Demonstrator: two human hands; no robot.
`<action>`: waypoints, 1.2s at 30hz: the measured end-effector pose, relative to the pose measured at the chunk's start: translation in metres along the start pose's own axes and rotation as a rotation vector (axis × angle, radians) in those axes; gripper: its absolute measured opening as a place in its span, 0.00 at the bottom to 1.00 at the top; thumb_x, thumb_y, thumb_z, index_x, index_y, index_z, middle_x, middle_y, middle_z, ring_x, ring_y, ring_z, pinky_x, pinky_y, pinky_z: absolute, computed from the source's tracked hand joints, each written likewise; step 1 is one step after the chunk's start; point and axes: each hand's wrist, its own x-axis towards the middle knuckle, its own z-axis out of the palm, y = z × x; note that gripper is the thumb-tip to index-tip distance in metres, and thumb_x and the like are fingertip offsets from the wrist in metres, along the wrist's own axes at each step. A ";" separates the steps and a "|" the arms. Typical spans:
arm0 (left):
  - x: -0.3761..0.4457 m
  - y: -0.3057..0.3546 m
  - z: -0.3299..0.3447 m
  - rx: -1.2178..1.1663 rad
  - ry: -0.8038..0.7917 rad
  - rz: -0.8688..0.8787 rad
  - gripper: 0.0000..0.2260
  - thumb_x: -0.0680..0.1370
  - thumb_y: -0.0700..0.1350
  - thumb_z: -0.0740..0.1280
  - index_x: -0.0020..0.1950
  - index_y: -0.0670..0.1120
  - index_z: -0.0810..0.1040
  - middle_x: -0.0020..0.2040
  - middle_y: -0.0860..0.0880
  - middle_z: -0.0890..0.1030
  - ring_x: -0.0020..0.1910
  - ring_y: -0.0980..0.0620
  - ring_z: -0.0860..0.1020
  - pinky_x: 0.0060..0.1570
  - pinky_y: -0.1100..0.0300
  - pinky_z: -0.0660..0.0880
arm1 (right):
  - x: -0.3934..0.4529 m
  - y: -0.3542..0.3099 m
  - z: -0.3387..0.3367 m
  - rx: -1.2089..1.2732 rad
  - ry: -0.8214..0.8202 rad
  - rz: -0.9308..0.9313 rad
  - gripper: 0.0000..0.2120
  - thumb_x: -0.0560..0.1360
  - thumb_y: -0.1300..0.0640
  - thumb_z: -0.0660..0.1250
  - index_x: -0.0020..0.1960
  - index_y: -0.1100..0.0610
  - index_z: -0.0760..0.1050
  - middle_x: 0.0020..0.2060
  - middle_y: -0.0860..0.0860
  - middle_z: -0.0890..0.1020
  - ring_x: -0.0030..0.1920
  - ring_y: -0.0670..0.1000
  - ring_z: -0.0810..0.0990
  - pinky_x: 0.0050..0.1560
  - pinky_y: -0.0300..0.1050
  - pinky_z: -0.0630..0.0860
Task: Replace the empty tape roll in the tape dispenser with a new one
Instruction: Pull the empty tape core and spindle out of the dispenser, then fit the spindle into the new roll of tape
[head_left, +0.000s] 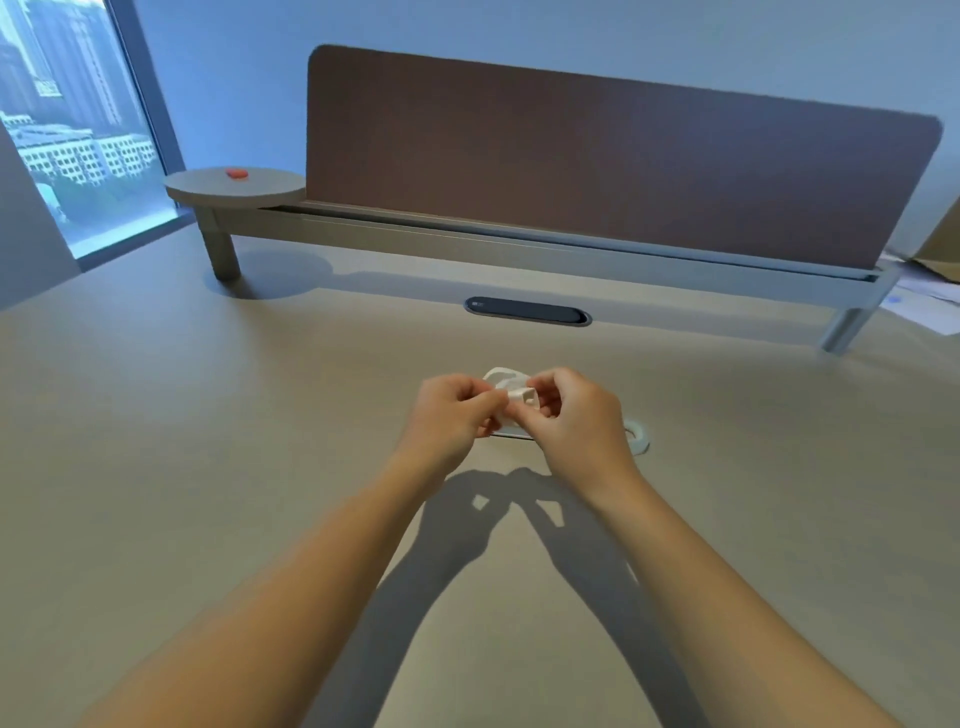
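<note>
On the wide beige worktop (208, 467), the left hand (452, 415) and right hand (576, 415) meet above its middle, fingers pinched together on a small white tape dispenser (511, 387) held between them. A white tape roll (638, 435) lies flat on the worktop just beside the right hand.

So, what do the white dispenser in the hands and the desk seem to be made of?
The dispenser looks like white moulded plastic: one even colour, rounded edges, a dull sheen. Both hands cover most of it, so this is a guess. The desk looks like beige laminate or coated board: flat, matte, no grain showing, only soft shadows. What lies under the surface cannot be told.
</note>
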 end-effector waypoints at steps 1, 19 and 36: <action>-0.006 0.000 -0.001 -0.001 0.002 0.007 0.10 0.72 0.38 0.64 0.30 0.43 0.76 0.29 0.46 0.75 0.25 0.57 0.71 0.29 0.67 0.70 | -0.006 -0.002 -0.001 0.022 0.001 0.016 0.12 0.71 0.54 0.67 0.48 0.62 0.75 0.39 0.51 0.76 0.40 0.51 0.74 0.42 0.48 0.73; 0.002 -0.057 0.033 0.694 0.041 0.015 0.07 0.75 0.44 0.61 0.46 0.42 0.76 0.48 0.42 0.80 0.47 0.45 0.75 0.45 0.57 0.67 | -0.028 0.086 -0.028 0.328 0.045 0.356 0.07 0.71 0.65 0.66 0.49 0.59 0.74 0.34 0.46 0.74 0.33 0.44 0.72 0.25 0.24 0.69; 0.033 -0.048 0.134 1.062 -0.202 0.429 0.14 0.76 0.39 0.57 0.60 0.41 0.71 0.64 0.42 0.72 0.61 0.43 0.70 0.59 0.49 0.70 | -0.036 0.153 -0.078 0.189 0.146 0.415 0.07 0.70 0.59 0.67 0.46 0.52 0.71 0.37 0.44 0.75 0.39 0.46 0.76 0.51 0.53 0.76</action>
